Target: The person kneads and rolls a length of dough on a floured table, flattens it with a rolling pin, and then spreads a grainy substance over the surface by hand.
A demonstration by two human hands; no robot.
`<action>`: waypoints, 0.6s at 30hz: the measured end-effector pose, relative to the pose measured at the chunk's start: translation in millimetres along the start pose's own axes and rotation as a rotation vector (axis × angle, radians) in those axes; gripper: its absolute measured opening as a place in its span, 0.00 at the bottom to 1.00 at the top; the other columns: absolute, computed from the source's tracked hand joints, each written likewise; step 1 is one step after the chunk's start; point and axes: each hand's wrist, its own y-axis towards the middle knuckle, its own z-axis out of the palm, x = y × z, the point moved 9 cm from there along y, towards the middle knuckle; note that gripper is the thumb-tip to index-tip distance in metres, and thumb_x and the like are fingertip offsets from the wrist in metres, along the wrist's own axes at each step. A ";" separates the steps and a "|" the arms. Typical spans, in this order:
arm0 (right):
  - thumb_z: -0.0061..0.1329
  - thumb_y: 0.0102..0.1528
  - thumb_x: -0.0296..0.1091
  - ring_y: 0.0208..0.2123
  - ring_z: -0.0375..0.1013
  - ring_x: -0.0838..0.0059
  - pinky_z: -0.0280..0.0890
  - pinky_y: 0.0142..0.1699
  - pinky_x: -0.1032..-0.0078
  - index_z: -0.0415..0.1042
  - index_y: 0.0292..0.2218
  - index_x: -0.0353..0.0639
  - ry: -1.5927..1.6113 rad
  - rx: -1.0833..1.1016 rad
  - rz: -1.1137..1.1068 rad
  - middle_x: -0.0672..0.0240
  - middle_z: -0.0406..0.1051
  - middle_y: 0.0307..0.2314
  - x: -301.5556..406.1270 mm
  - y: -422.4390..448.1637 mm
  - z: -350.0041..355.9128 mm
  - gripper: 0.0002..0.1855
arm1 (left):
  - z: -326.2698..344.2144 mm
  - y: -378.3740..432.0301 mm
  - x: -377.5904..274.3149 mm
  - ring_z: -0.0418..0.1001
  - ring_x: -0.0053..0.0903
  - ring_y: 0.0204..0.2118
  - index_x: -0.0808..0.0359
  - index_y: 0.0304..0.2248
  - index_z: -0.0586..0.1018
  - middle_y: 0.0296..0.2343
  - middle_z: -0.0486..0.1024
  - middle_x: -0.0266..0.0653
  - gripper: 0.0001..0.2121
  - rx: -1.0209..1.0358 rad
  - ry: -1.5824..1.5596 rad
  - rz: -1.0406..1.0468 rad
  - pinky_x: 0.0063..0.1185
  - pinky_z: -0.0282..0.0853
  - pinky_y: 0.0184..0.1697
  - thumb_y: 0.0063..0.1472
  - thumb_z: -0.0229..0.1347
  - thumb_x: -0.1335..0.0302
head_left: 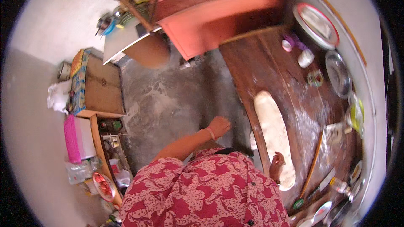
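A long, pale, flattened piece of dough (273, 123) lies lengthwise near the edge of a dark wooden table (252, 66). Over its lower end is my right hand (277, 165), fingers curled; whether it touches or grips the dough is unclear. My left hand (220, 126), with a thin band at the wrist, hangs above the floor left of the table, its fingers folded in, with nothing seen in it. White, flour-like smears mark the wood right of the dough. Beyond them lie a thin wooden stick (311, 165) and a flat pale blade-like tool (327, 179).
Along the wall stand a red-rimmed enamel basin (336, 39), a metal bowl (338, 74) and a small white container (305, 58). A salmon-coloured counter (195, 26) is beyond the table. A wooden cabinet (102, 85) stands left, above a shelf with a plate of red pieces (104, 186).
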 end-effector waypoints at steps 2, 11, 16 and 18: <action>0.42 0.58 0.27 0.31 0.72 0.63 0.67 0.34 0.71 0.73 0.38 0.34 0.084 0.099 -0.030 0.57 0.74 0.31 -6.8 24.1 19.8 0.10 | 1.4 -36.7 22.1 0.73 0.45 0.33 0.65 0.24 0.76 0.26 0.74 0.47 0.11 -0.090 -0.010 -0.041 0.40 0.66 0.36 0.57 0.50 0.65; 0.46 0.56 0.27 0.33 0.74 0.55 0.69 0.37 0.66 0.74 0.38 0.40 0.105 0.482 -0.393 0.56 0.74 0.32 106.3 124.0 113.2 0.08 | -16.3 -165.6 115.4 0.71 0.51 0.34 0.67 0.29 0.76 0.29 0.74 0.53 0.14 -0.366 -0.100 -0.629 0.42 0.67 0.38 0.60 0.46 0.65; 0.46 0.55 0.27 0.35 0.73 0.53 0.68 0.40 0.64 0.74 0.37 0.38 0.060 0.576 -0.608 0.55 0.74 0.33 150.0 161.4 149.1 0.08 | -46.2 -141.1 110.8 0.70 0.54 0.34 0.69 0.26 0.75 0.29 0.73 0.56 0.17 -0.461 -0.223 -0.798 0.44 0.64 0.37 0.62 0.44 0.63; 0.46 0.55 0.28 0.36 0.73 0.54 0.67 0.40 0.64 0.73 0.38 0.38 0.050 0.652 -0.672 0.56 0.73 0.34 177.1 179.9 180.5 0.09 | -70.7 -132.7 123.5 0.70 0.54 0.34 0.69 0.26 0.74 0.29 0.73 0.56 0.18 -0.546 -0.234 -0.786 0.43 0.64 0.36 0.63 0.43 0.62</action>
